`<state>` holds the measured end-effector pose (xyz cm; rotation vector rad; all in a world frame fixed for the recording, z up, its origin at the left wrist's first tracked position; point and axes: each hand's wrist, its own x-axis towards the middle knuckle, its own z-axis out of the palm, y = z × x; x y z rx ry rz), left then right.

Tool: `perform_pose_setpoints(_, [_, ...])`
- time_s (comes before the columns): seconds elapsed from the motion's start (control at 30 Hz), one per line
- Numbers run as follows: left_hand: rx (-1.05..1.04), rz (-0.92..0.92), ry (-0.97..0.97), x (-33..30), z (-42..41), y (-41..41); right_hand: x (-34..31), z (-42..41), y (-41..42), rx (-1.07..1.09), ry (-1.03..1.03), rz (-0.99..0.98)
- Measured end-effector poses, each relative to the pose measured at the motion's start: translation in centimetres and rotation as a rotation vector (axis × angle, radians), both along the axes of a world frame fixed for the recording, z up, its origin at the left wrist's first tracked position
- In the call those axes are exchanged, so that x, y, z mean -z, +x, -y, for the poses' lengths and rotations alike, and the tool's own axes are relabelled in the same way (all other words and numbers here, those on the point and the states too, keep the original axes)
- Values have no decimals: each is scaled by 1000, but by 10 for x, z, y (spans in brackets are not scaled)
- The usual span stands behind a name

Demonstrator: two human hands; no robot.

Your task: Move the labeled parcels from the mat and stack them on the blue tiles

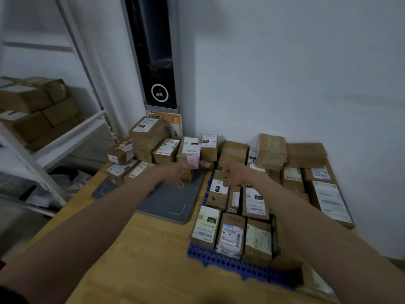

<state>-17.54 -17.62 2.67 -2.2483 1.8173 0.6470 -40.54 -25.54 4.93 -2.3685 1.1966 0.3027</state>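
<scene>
Here, both arms reach forward over the wooden floor (pixel 140 249). Left hand (pixel 176 175) lies against a small brown box (pixel 186 175) at the far edge of the grey mat (pixel 173 205), thumb low and fingers round its near side; it looks like a grip on the box, though blur hides the fingertips. Right hand (pixel 237 174) hovers just at 3 o'clock of it, fingers loosely spread and bent, holding nothing, over the far row of parcels on the blue tiles (pixel 221 258). Under that hand, a labelled parcel (pixel 218 190) stands at the tiles' left edge. Toward 6 o'clock from it, more labelled parcels (pixel 231 235) sit packed side by side on the perforated tiles, labels up. At 3 o'clock, along the white wall (pixel 295 84), a long flat parcel (pixel 332 201) and stacked brown boxes (pixel 305 153). At 12 o'clock of the mat, a heap of parcels (pixel 166 148) fills the corner, one with a pink wrapper (pixel 194 160). Behind the heap, an orange sign (pixel 172 120) and a tall dark panel (pixel 153 51) with a round white ring. At 9 o'clock, a white shelf (pixel 72 132) carries brown cartons (pixel 37 106).
</scene>
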Motion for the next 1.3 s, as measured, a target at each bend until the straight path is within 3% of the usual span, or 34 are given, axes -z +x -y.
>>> perform_pose_setpoints(0.17, [-39,-1,-7,-2,-13,50,2,-3,50,-33,11,-4])
perform_pose_setpoints(0.47, [-159,4,-53,11,-10,150,18,-4,148,197,-61,320])
perform_pose_setpoints(1.0, [-199,-195,-295,19,41,291,47,21,310,254,24,187])
perform_pose_setpoints(1.3, [-242,-333,-315,23,80,319,48,49,367,270,123,409])
